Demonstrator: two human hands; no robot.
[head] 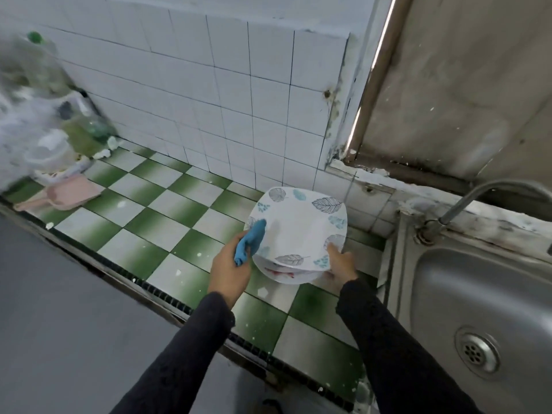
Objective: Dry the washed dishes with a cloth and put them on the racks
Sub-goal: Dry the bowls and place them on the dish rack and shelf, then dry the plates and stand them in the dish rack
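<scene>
1. I see a white tiled wall [209,85] far past both hands.
2. The counter [155,210] with green and white squares lies under both hands.
3. A metal sink [478,294] sits to the right of the right hand, with a bent tap [478,195] over its far edge.
4. A white plate [298,228] with leaf pictures is between the hands. It is tilted, with its far side up.
5. More plates [286,274] lie right under it, near the right hand. I cannot tell how many.
6. A pink scoop [65,195] lies on the counter, well away to the left of the left hand. The bottles behind it are too blurry to make out.
7. My left hand [230,267] has its fingers curled tight round the cloth.
8. My right hand [342,264] pinches the plate's right rim, thumb on top.
9. The blue cloth [249,245] sticks up out of the left hand and touches the plate's left edge.
</scene>
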